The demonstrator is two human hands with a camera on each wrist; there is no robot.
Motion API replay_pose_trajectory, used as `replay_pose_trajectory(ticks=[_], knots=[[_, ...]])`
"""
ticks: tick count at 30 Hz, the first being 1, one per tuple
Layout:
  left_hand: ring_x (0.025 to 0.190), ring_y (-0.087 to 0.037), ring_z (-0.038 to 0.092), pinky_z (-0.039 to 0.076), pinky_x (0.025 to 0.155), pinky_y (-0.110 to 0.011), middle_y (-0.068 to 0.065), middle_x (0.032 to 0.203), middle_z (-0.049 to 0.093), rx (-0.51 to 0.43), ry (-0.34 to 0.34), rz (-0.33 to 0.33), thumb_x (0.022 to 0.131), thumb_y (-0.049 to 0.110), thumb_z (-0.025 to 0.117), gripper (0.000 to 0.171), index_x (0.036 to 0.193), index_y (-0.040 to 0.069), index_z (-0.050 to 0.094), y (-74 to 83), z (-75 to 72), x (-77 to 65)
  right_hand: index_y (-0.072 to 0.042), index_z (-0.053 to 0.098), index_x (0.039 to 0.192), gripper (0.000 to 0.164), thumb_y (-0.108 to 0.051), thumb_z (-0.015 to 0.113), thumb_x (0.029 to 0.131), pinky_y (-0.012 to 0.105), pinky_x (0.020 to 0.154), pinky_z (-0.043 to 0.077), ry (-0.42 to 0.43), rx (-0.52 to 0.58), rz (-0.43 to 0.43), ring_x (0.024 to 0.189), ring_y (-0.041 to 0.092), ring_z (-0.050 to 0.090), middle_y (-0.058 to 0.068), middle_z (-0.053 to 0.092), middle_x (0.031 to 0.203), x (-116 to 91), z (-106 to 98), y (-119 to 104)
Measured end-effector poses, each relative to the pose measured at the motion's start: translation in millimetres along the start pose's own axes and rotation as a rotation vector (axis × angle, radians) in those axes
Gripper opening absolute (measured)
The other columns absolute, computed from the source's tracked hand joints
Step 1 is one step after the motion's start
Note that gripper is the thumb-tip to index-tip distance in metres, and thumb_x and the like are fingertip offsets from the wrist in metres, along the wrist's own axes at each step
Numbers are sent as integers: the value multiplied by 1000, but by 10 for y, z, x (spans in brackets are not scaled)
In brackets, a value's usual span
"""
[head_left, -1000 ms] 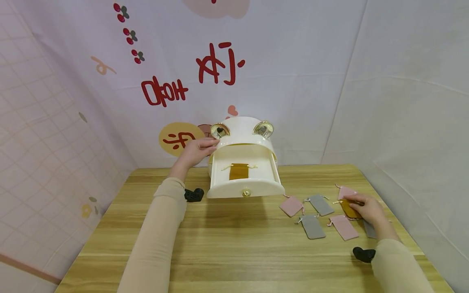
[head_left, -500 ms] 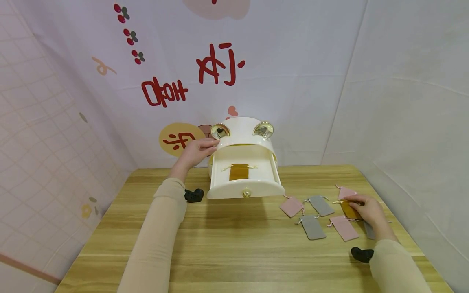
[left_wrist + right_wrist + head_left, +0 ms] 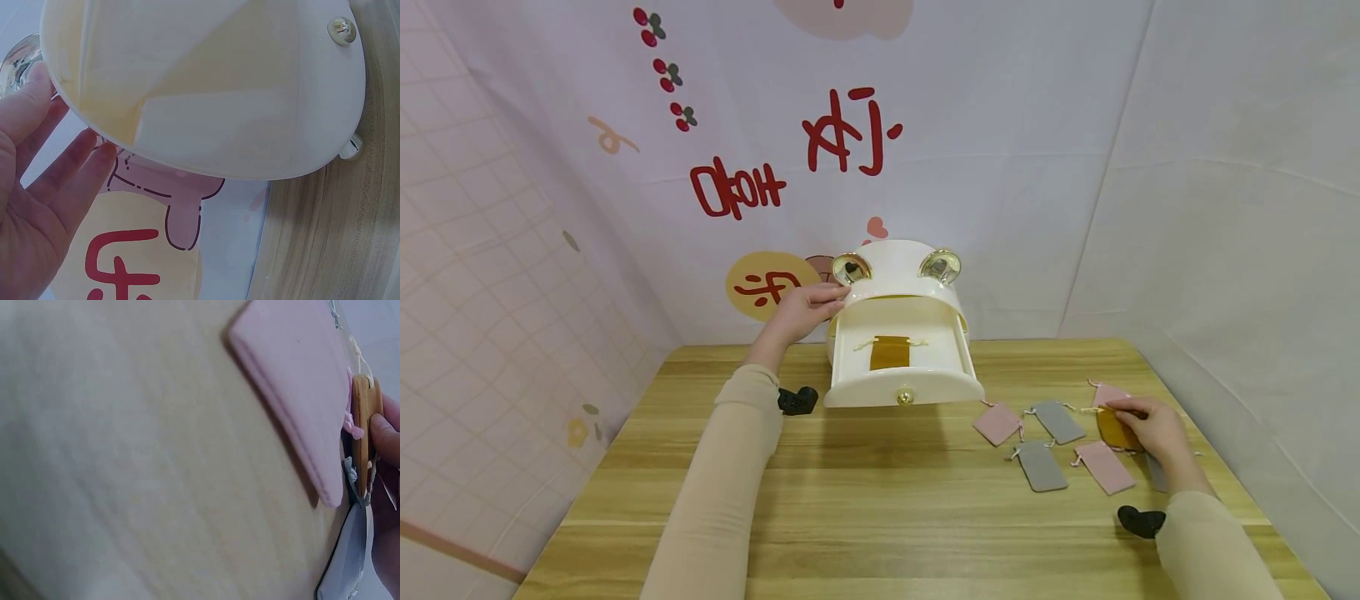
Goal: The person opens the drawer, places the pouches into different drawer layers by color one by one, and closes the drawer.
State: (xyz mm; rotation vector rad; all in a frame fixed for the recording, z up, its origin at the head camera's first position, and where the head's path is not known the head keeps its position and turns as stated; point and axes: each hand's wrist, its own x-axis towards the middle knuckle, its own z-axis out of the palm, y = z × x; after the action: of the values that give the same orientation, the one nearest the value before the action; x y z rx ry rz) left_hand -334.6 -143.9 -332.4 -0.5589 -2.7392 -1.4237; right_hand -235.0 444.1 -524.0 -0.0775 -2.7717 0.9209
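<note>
A white cabinet (image 3: 895, 271) with two round gold-rimmed eyes stands at the table's back, its drawer (image 3: 865, 388) pulled out. A mustard drawstring pouch (image 3: 890, 352) lies inside the drawer. My left hand (image 3: 801, 312) touches the cabinet's left side, just below one eye; in the left wrist view its extended fingers (image 3: 75, 165) and thumb rest along the outer wall. At the right, my right hand (image 3: 1157, 427) pinches a second mustard drawstring pouch (image 3: 1114, 427), with the thumb on its face in the right wrist view. Part of that pouch is hidden by the fingers.
Several pouches lie about the right hand: pink ones (image 3: 1105, 467) (image 3: 997, 423) (image 3: 1107, 392) and grey ones (image 3: 1042, 467) (image 3: 1060, 421), plus a partly covered grey pouch (image 3: 1156, 473). A printed cloth wall (image 3: 1000, 208) stands close behind the wooden table (image 3: 880, 517).
Almost nothing differs. My right hand stays at the mustard pouch with only a very slight shift, and my left hand keeps its place on the cabinet.
</note>
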Motion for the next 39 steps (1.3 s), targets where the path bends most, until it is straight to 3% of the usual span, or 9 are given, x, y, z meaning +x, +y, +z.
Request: replay_pose_trajectory(ticks=[3, 8, 10, 14, 18, 21, 25, 28, 39], knots=[[135, -25, 44, 44, 104, -42, -8, 145, 51, 0, 1, -4, 98, 24, 65, 40, 138, 18, 62, 5, 4, -4, 2, 74, 111, 21, -11, 65, 97, 57, 86, 45, 33, 4, -18, 108, 51, 54, 31, 61, 118, 16, -4, -18], [135, -25, 44, 44, 104, -42, -8, 145, 51, 3, 0, -2, 98, 24, 65, 40, 138, 18, 62, 8, 1, -5, 1, 74, 114, 23, -13, 63, 99, 35, 80, 50, 46, 20, -55, 109, 45, 57, 26, 65, 118, 48, -38, -65], [135, -25, 45, 44, 104, -42, -8, 144, 52, 3, 0, -1, 98, 24, 65, 40, 138, 18, 62, 8, -3, -4, 0, 73, 115, 25, -15, 61, 100, 38, 82, 51, 36, 31, -52, 111, 46, 55, 26, 65, 120, 63, -60, -95], [134, -25, 45, 45, 104, -42, -8, 143, 53, 3, 1, 2, 98, 24, 65, 41, 138, 18, 61, 4, -9, -3, -2, 74, 116, 27, -20, 60, 101, 58, 88, 46, 38, 45, -50, 113, 47, 54, 26, 64, 121, 105, -92, -166], [133, -24, 47, 45, 103, -41, -8, 143, 54, -2, 5, 2, 98, 24, 65, 40, 138, 18, 62, 0, -6, 1, -4, 76, 112, 24, -20, 62, 100, 59, 88, 44, 70, 28, -99, 109, 45, 56, 24, 66, 117, 156, -117, -249], [133, -24, 47, 45, 103, -41, -8, 142, 54, -1, 4, 0, 98, 24, 65, 40, 137, 18, 62, -7, -1, 4, -4, 76, 110, 21, -17, 64, 99, 46, 83, 48, 87, 16, -160, 101, 36, 59, 23, 67, 112, 194, -135, -330], [133, -25, 46, 45, 104, -42, -8, 142, 54, 8, 5, -1, 98, 23, 65, 40, 138, 17, 62, -8, 6, 6, -4, 77, 109, 19, -13, 65, 98, 19, 72, 45, 90, 49, -218, 92, 5, 56, 21, 68, 107, 244, -147, -458], [134, -25, 46, 45, 104, -42, -8, 143, 54, 9, 5, -2, 98, 23, 65, 40, 138, 18, 62, -5, 8, 6, -4, 77, 109, 19, -12, 65, 97, 9, 68, 42, 100, 87, -229, 85, -11, 48, 19, 68, 105, 273, -146, -564], [134, -25, 46, 44, 105, -43, -8, 142, 55, 6, 4, 8, 98, 24, 65, 40, 137, 18, 62, -11, 7, 8, 0, 75, 109, 17, -6, 66, 96, 6, 70, 45, 95, 202, -298, 85, -6, 53, 19, 68, 103, 399, -128, -990]])
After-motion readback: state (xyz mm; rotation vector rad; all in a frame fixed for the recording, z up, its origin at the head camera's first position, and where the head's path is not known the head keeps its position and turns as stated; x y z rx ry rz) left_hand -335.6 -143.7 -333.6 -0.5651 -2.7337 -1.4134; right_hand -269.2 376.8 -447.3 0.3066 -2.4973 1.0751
